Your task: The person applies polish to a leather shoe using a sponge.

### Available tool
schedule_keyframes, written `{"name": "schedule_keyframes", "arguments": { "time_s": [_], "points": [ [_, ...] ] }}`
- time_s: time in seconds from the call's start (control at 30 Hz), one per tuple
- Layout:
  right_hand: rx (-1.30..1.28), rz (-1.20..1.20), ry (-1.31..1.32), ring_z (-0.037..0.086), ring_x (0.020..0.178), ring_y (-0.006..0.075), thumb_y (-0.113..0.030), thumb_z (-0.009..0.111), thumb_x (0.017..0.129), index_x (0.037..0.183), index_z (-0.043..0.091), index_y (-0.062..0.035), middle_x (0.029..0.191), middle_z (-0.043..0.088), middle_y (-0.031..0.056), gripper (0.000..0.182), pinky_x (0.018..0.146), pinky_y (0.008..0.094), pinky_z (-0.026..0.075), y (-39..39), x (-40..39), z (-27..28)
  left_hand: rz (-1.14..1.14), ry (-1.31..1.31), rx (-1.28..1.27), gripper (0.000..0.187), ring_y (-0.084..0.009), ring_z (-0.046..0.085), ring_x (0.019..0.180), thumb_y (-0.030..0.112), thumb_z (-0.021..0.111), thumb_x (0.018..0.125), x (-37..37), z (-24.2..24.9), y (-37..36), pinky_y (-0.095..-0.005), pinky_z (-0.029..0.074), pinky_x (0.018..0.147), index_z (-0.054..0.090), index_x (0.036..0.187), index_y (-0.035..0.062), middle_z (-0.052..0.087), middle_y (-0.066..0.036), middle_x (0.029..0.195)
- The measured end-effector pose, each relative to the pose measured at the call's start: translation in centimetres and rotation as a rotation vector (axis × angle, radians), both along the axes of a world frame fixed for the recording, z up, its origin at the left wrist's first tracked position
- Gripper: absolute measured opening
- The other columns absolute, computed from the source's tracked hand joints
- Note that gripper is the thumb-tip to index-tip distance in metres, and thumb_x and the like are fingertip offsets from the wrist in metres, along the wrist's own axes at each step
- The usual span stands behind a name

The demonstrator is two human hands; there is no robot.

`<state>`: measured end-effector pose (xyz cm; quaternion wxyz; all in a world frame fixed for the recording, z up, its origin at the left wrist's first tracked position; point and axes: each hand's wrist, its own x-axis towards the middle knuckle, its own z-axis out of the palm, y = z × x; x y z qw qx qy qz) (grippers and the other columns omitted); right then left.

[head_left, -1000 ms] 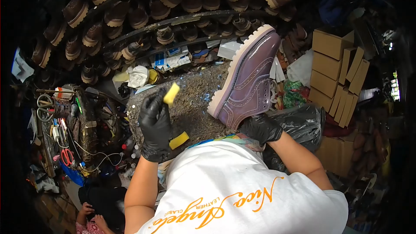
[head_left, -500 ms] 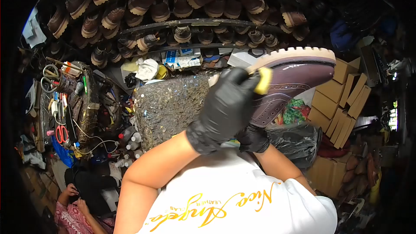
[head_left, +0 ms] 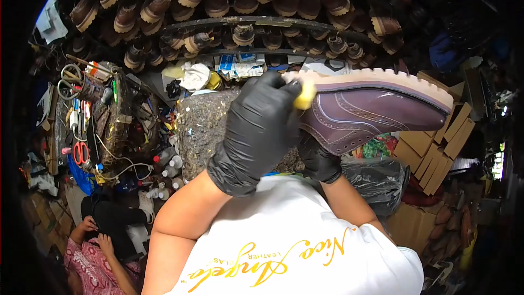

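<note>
In a black glove, my left hand (head_left: 259, 120) pinches a small yellow sponge (head_left: 306, 94) at the heel end of a shoe. The shoe (head_left: 376, 109) is a glossy burgundy brogue with punched holes and eyelets. Its pale lugged sole faces up and its toe points right. My right hand (head_left: 319, 158), also gloved in black, is closed on the shoe from below near the opening; its fingers are hidden behind the upper.
Behind my left hand stands a rough, stained work block (head_left: 203, 123). Racks of brown shoes (head_left: 243, 35) run along the back. Tools with red-handled scissors (head_left: 81, 153) hang at left, near bottles (head_left: 173, 166). Cardboard pieces (head_left: 436, 155) stack at right. A seated person (head_left: 98, 262) is at lower left.
My left hand has moved left with the sponge, from the shoe's side towards its heel. The shoe has shifted right and levelled out, showing more of its side. The view has shifted slightly.
</note>
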<state>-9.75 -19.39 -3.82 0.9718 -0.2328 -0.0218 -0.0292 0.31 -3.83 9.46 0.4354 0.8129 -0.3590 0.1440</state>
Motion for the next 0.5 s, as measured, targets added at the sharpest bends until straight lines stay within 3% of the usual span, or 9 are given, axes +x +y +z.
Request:
{"name": "schedule_keyframes", "arguments": {
  "time_s": [0.07,0.17,0.2,0.27,0.3,0.33,0.4,0.43,0.5],
  "points": [
    [0.123,0.09,-0.049,0.037,0.142,0.0239,-0.036,0.047,0.106,0.152,0.032,-0.0052,0.154,0.039,0.0117,0.058,0.122,0.0376,0.026,-0.1,0.5,0.3,0.007,-0.005,-0.091,0.038,-0.0298,0.064,0.079,-0.004,0.066,0.074,-1.3,1.5,-1.1,-0.0373,0.054,0.071,0.07,0.112,0.0015,0.065,-0.017,0.099],
    [0.653,0.182,-0.269,0.038,0.141,0.0256,-0.028,0.044,0.108,0.154,0.03,-0.003,0.154,0.037,0.0154,0.054,0.121,0.0382,0.029,0.2,1.2,-0.3,-0.109,-0.172,-0.059,0.041,-0.0306,0.064,0.085,-0.004,0.068,0.076,-1.0,-2.3,-1.8,-0.0375,0.054,0.073,0.069,0.116,0.004,0.065,-0.016,0.102],
    [-0.081,-0.113,-0.053,0.039,0.14,0.0253,-0.029,0.045,0.108,0.153,0.032,-0.0037,0.153,0.039,0.0144,0.054,0.121,0.0391,0.03,0.5,1.5,1.6,-0.111,-0.178,-0.057,0.041,-0.0306,0.064,0.085,-0.004,0.068,0.076,-0.4,-3.7,-1.5,-0.0375,0.054,0.073,0.069,0.116,0.004,0.065,-0.016,0.102],
    [0.066,-0.001,-0.236,0.039,0.14,0.0252,-0.031,0.047,0.106,0.152,0.033,-0.0026,0.152,0.041,0.014,0.055,0.121,0.0396,0.029,0.9,2.5,4.2,0.059,-0.135,-0.087,0.041,-0.0298,0.064,0.085,-0.007,0.067,0.076,1.0,-3.7,-0.7,-0.0365,0.054,0.073,0.07,0.115,0.0044,0.065,-0.015,0.103],
    [0.084,-0.02,-0.148,0.04,0.14,0.0254,-0.033,0.048,0.106,0.152,0.034,-0.0021,0.152,0.041,0.014,0.057,0.122,0.0396,0.029,0.8,2.0,3.2,0.108,-0.155,-0.13,0.038,-0.0303,0.065,0.086,-0.009,0.066,0.078,0.2,-3.6,-0.9,-0.0358,0.054,0.073,0.071,0.113,0.0033,0.065,-0.016,0.103],
    [0.1,-0.036,-0.058,0.04,0.14,0.0255,-0.034,0.05,0.105,0.151,0.034,-0.0016,0.152,0.041,0.014,0.059,0.122,0.0396,0.029,0.6,1.5,2.3,0.001,0.065,-0.225,0.034,-0.0307,0.065,0.086,-0.007,0.067,0.08,-1.3,-2.3,-1.4,-0.037,0.053,0.072,0.071,0.113,0.0032,0.066,-0.016,0.102],
    [0.097,-0.038,-0.057,0.04,0.14,0.0255,-0.034,0.05,0.105,0.151,0.034,-0.0014,0.152,0.041,0.0141,0.059,0.122,0.0396,0.029,0.7,1.3,2.3,-0.206,-0.242,-0.286,0.039,-0.0305,0.064,0.083,-0.006,0.067,0.081,-2.7,-0.9,-2.9,-0.0384,0.053,0.07,0.069,0.119,0.0045,0.066,-0.015,0.101],
    [0.096,-0.048,-0.067,0.039,0.14,0.0256,-0.035,0.05,0.105,0.151,0.034,-0.0013,0.152,0.041,0.0143,0.06,0.122,0.0395,0.029,0.8,1.3,2.4,-0.261,-0.062,-0.287,0.044,-0.0298,0.064,0.085,-0.008,0.067,0.079,-3.5,-0.8,-3.0,-0.0395,0.053,0.072,0.069,0.121,0.0062,0.066,-0.015,0.101],
    [0.093,-0.071,-0.1,0.039,0.141,0.0257,-0.035,0.051,0.104,0.151,0.034,-0.0009,0.152,0.041,0.0146,0.061,0.122,0.0394,0.029,0.5,1.7,2.9,-0.146,-0.162,-0.151,0.046,-0.0303,0.065,0.088,-0.008,0.067,0.076,-1.4,-4.5,-1.8,-0.0396,0.053,0.075,0.069,0.12,0.0059,0.066,-0.015,0.101]
  ]
}}
